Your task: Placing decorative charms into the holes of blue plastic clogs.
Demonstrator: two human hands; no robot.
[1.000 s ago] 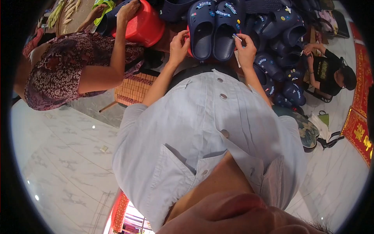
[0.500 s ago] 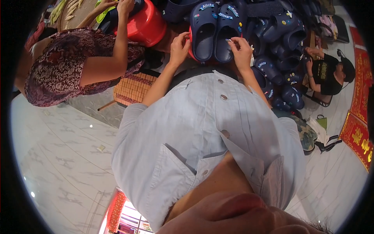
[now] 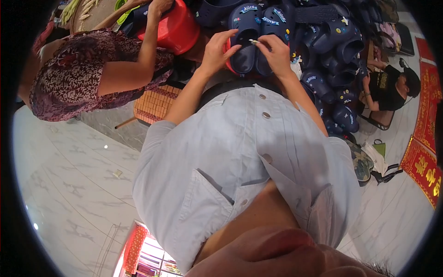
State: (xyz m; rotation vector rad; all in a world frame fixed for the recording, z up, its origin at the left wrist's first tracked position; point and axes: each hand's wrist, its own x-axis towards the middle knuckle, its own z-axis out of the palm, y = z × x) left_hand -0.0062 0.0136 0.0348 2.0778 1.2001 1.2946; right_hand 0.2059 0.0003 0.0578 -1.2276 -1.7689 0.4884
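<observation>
A pair of dark blue clogs, the left clog [image 3: 242, 59] and the right clog [image 3: 272, 28], stands side by side in front of me with small charms on the toes. My left hand [image 3: 218, 51] is beside the left clog, thumb and index finger apart, with nothing seen between them. Over the gap between the two clogs, my right hand [image 3: 277, 54] pinches a small pale piece [image 3: 253, 41] that looks like a shoe charm. Part of the right clog is hidden by that hand.
A heap of dark blue clogs [image 3: 339, 51] lies to the right. On the left are a red plastic stool or tub [image 3: 180, 30], a wooden-slat seat [image 3: 154, 105] and a person in a patterned dress [image 3: 78, 76]. Another person in black [image 3: 392, 87] sits beyond the heap.
My right hand has moved left, from the right clog's side to over the gap, carrying the small pale charm. My left hand has risen slightly toward it and its fingers have spread.
</observation>
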